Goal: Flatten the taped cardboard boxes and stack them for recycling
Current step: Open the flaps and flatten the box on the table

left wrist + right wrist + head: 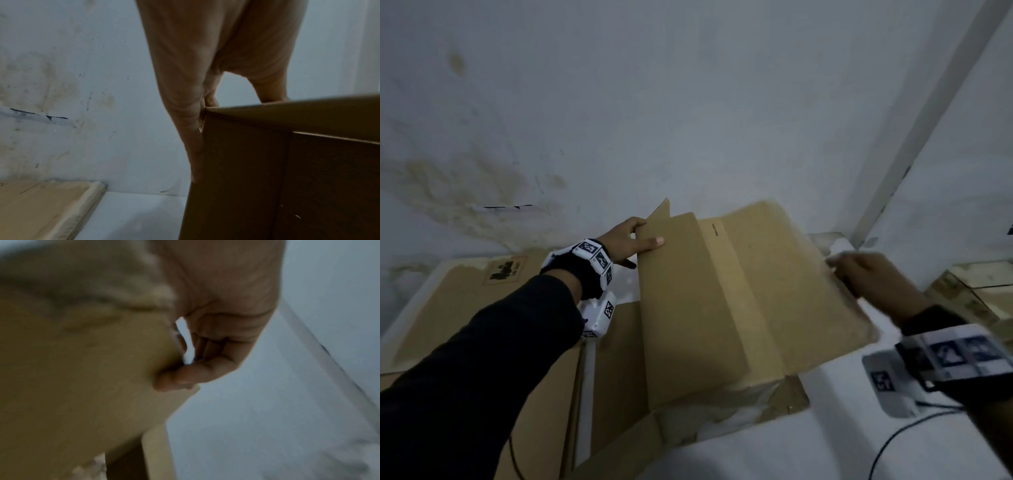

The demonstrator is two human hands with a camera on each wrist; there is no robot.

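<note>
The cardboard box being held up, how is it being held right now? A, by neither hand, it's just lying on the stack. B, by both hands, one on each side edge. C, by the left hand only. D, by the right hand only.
B: the left hand grips the cardboard box at its left edge, thumb on the front panel, while the right hand holds its right edge.

Brown cardboard box (739,294), collapsed flat, tilted above other flattened boxes (465,308).

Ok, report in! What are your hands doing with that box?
Left hand grips flattened box far-left edge. Right hand grips right edge. Nothing blocking.
</note>
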